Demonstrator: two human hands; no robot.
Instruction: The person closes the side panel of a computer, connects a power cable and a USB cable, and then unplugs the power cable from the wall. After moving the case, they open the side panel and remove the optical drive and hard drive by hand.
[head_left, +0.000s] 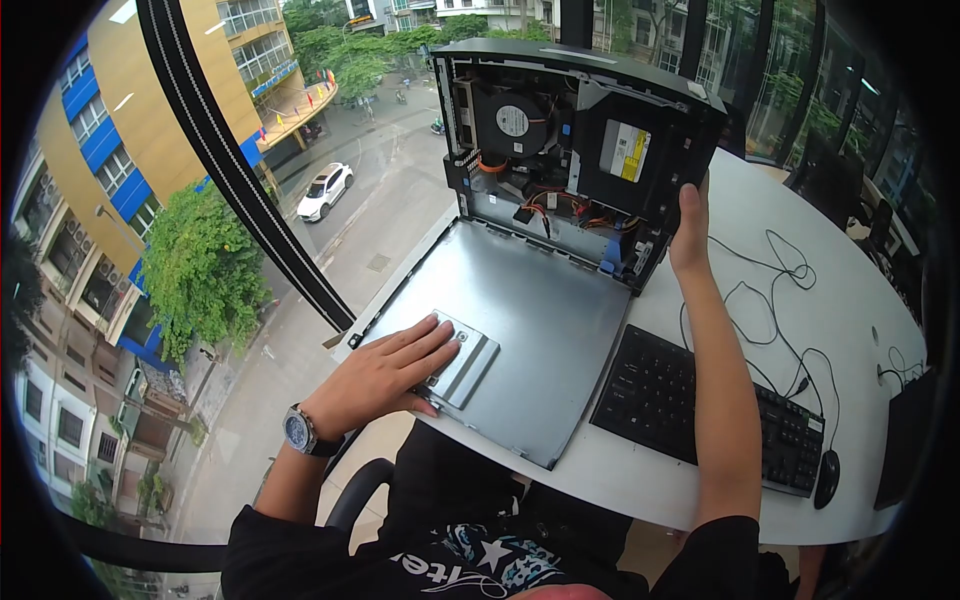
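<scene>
A black desktop computer case (590, 175) stands upright on the table, its inside exposed. Inside it I see a round fan (513, 122), a drive cage with a yellow-and-white label (625, 150), and orange and black cables (548, 203). The bare metal side panel (530, 345) lies flat in front of the case, against its lower edge. My left hand (400, 362) rests with fingers stretched over a raised metal bracket (465, 372) on the panel, thumb by the near edge. At the case's right side, my right hand (690, 230) holds its edge; most of those fingers are hidden behind it.
A black keyboard (650, 390) lies right of the panel, partly under my right forearm. Beyond it are a mouse (827, 478), loose black cables (775, 290) and a dark flat object (908, 440) on the white table (850, 360). A window borders the table's left side.
</scene>
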